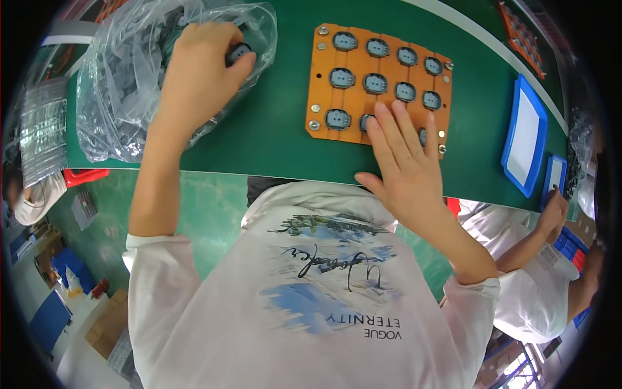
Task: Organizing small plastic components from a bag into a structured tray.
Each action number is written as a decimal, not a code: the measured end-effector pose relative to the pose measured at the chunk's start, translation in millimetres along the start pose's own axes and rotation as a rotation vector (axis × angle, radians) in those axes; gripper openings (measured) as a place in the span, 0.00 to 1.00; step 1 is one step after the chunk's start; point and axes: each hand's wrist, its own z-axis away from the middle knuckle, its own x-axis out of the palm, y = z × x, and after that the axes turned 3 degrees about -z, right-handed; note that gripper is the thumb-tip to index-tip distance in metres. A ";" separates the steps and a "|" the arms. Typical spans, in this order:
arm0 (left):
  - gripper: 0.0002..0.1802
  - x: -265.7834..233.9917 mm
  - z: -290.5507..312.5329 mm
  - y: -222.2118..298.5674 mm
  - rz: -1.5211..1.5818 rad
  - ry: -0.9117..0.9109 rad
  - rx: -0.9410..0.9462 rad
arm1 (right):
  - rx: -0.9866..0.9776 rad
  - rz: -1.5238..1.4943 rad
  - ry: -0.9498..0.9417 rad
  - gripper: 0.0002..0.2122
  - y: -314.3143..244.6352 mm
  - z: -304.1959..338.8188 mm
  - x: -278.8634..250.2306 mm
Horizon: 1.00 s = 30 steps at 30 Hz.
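My left hand [199, 74] is over the mouth of a clear plastic bag [107, 107] of dark grey parts, thumb and fingers closed round a small dark oval connector [239, 54]. Right of it on the green table lies an orange fixture plate [324, 97]. Grey oval connectors [375, 83] with black rims sit in its pockets in rows. My right hand [408, 165] lies over the plate's near edge, fingers stretched and apart, with nothing seen in it. It partly covers the nearest row of connectors.
A blue-rimmed white tray [526, 136] lies at the right of the green table [272, 149], with a smaller blue tray [554, 174] beside it. A co-worker's hand [552, 211] is near that smaller tray. Clear plastic trays [44, 129] are stacked at the far left.
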 end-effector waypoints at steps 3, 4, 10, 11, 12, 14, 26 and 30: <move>0.09 -17.3 -12.3 41.2 0.265 0.031 -0.097 | 0.031 0.003 0.012 0.41 2.2 -0.7 -2.8; 0.10 -14.6 -14.2 49.5 0.269 0.045 0.072 | 0.009 0.001 0.003 0.39 4.7 -3.5 -3.9; 0.13 39.5 -6.2 126.9 0.395 0.043 0.291 | 0.098 -0.232 0.368 0.27 29.0 4.2 -30.1; 0.15 46.0 -4.4 132.9 0.330 0.070 0.281 | 0.194 -0.358 0.584 0.24 37.6 7.3 -33.3; 0.15 53.1 -3.5 139.2 0.351 0.072 0.301 | 0.336 -0.340 0.636 0.22 48.6 17.2 -37.8; 0.16 63.3 -6.4 142.1 0.244 -0.027 0.324 | 0.465 -0.334 0.702 0.20 70.6 30.1 -29.8; 0.17 46.4 -35.1 130.0 0.417 -0.371 0.634 | 0.793 0.199 0.751 0.16 120.4 100.6 -39.2; 0.19 38.2 -32.3 125.7 0.405 -0.416 0.664 | 0.803 0.148 0.647 0.16 107.1 101.2 -25.4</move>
